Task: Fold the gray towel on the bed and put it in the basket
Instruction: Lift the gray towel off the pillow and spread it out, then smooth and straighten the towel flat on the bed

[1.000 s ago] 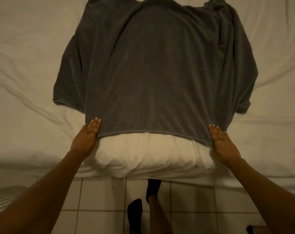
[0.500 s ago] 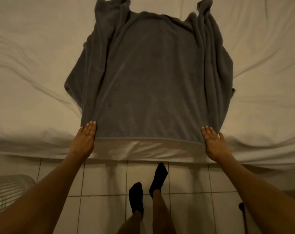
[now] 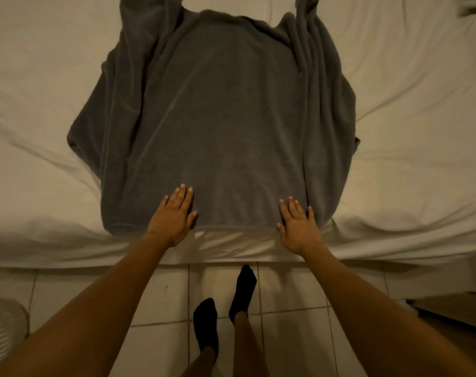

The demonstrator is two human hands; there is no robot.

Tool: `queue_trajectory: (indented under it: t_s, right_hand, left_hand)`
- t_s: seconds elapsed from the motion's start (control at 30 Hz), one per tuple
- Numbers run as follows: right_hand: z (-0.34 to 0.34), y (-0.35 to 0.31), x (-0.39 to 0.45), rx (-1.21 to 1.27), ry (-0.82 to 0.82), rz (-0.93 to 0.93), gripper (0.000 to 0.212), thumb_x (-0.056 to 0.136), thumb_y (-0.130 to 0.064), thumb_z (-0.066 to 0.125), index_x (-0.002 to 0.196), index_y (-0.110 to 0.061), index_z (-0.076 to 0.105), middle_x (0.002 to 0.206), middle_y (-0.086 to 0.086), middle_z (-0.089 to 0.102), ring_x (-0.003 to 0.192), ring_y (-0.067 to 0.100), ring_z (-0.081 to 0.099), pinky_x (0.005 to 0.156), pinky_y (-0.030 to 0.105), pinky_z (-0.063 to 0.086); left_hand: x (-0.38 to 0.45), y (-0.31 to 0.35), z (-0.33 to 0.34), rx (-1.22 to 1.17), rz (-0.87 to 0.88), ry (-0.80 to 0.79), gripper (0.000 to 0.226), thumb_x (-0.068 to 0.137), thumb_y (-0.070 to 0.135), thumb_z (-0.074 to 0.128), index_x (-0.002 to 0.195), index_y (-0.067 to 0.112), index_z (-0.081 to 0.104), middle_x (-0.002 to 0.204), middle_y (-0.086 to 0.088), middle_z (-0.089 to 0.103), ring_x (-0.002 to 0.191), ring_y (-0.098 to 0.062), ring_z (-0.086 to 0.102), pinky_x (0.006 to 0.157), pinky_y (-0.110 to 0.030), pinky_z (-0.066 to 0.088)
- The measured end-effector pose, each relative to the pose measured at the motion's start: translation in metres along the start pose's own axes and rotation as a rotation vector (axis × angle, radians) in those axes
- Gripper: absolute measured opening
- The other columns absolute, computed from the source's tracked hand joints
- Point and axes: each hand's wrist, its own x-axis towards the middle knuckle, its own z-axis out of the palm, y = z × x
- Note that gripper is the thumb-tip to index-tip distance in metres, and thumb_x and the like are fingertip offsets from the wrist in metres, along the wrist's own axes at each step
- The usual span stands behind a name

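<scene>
two flat palms, nothing pinched. going left to right: at 8 o'clock low in the view, glimpsed a pale ribbed rim [image 3: 2, 330] on the tiled floor [image 3: 155, 300], possibly the basket, too cropped to be sure. next, left hand [image 3: 174, 216] spread wide open, fingers together and pointing toward 12 o'clock, pressed palm-down on the near hem of the gray towel [image 3: 220, 118], gripping nothing; likely pinning and smoothing the cloth before a fold. towel itself laid out on the white bed [image 3: 40, 77], centre panel fairly flat, both long sides bunched in ridges at 10 and 2 o'clock, near edge lying just short of the mattress edge at 6 o'clock. right hand [image 3: 299, 227] likewise splayed open, flat on the hem near the towel's right corner, holding nothing, wrist over bare sheet. placed apart so as to anchor the hem evenly, by the look of it. below, black socks [image 3: 226, 308] on the tiles. folding not yet begun; side ridges probably need flattening first.
</scene>
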Motion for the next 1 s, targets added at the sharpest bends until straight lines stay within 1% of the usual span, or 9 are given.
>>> queue_trajectory:
  t_s: [0.13, 0.27, 0.37, 0.47, 0.6, 0.7, 0.87, 1.0]
  right_hand:
    - [-0.003, 0.006, 0.009, 0.043, 0.088, 0.046, 0.058, 0.101, -0.043, 0.019, 0.151, -0.018, 0.007, 0.16, 0.007, 0.004, 0.147, 0.021, 0.0, 0.117, 0.046, -0.004]
    - [-0.02, 0.029, 0.022, 0.087, 0.168, 0.068, 0.057, 0.101, -0.042, 0.02, 0.151, -0.017, 0.009, 0.16, 0.008, 0.006, 0.147, 0.021, 0.002, 0.119, 0.044, 0.0]
    - [-0.036, 0.06, 0.043, 0.159, 0.227, 0.11, 0.056, 0.102, -0.039, 0.023, 0.151, -0.017, 0.01, 0.16, 0.008, 0.008, 0.147, 0.021, 0.006, 0.119, 0.043, 0.004]
    - [-0.049, 0.092, 0.071, 0.203, 0.275, 0.15, 0.056, 0.102, -0.036, 0.025, 0.151, -0.015, 0.011, 0.16, 0.01, 0.009, 0.147, 0.022, 0.008, 0.12, 0.043, 0.007]
    - [-0.062, 0.134, 0.103, 0.315, 0.337, 0.264, 0.057, 0.101, -0.035, 0.027, 0.151, -0.013, 0.011, 0.158, 0.014, 0.012, 0.146, 0.028, 0.013, 0.118, 0.045, 0.014]
    - [-0.071, 0.162, 0.12, 0.334, 0.387, 0.34, 0.057, 0.101, -0.034, 0.028, 0.15, -0.009, 0.013, 0.157, 0.016, 0.017, 0.145, 0.031, 0.016, 0.117, 0.047, 0.016]
    - [-0.092, 0.201, 0.152, 0.357, 0.381, 0.397, 0.057, 0.1, -0.033, 0.03, 0.149, -0.008, 0.017, 0.156, 0.015, 0.02, 0.145, 0.03, 0.015, 0.117, 0.045, 0.013]
    - [-0.099, 0.22, 0.17, 0.284, 0.326, 0.397, 0.051, 0.098, -0.027, 0.034, 0.144, -0.005, 0.033, 0.156, 0.018, 0.02, 0.145, 0.031, 0.014, 0.117, 0.046, 0.013]
  left_hand:
    - [0.017, 0.022, 0.009, 0.035, -0.02, -0.066, 0.064, 0.101, 0.043, 0.022, 0.151, 0.009, 0.0, 0.161, -0.01, -0.002, 0.149, -0.021, 0.001, 0.12, -0.038, 0.006]
    - [0.043, 0.05, 0.006, 0.038, 0.006, -0.031, 0.06, 0.102, 0.038, 0.021, 0.151, 0.008, 0.003, 0.161, -0.01, 0.0, 0.149, -0.02, 0.003, 0.121, -0.037, 0.006]
    - [0.081, 0.081, -0.003, 0.022, 0.066, 0.014, 0.058, 0.102, 0.035, 0.023, 0.151, 0.009, 0.006, 0.161, -0.01, 0.002, 0.149, -0.02, 0.005, 0.121, -0.037, 0.007]
    - [0.126, 0.115, -0.012, 0.017, 0.081, 0.023, 0.06, 0.102, 0.038, 0.024, 0.151, 0.01, 0.005, 0.161, -0.01, 0.002, 0.149, -0.021, 0.005, 0.121, -0.037, 0.006]
    - [0.176, 0.172, -0.016, -0.008, 0.093, -0.02, 0.062, 0.101, 0.039, 0.026, 0.151, 0.009, 0.005, 0.16, -0.011, 0.002, 0.149, -0.022, 0.005, 0.121, -0.038, 0.008]
    - [0.198, 0.212, -0.013, -0.032, 0.093, -0.051, 0.063, 0.101, 0.04, 0.026, 0.151, 0.009, 0.004, 0.161, -0.01, 0.001, 0.149, -0.021, 0.004, 0.121, -0.04, 0.008]
    - [0.239, 0.26, -0.023, -0.04, 0.093, -0.044, 0.063, 0.101, 0.04, 0.026, 0.151, 0.01, 0.001, 0.161, -0.009, -0.002, 0.149, -0.019, 0.002, 0.121, -0.039, 0.006]
    - [0.282, 0.296, -0.043, -0.035, 0.135, 0.039, 0.064, 0.101, 0.041, 0.026, 0.151, 0.011, 0.0, 0.161, -0.008, -0.001, 0.149, -0.018, 0.002, 0.121, -0.037, 0.005]
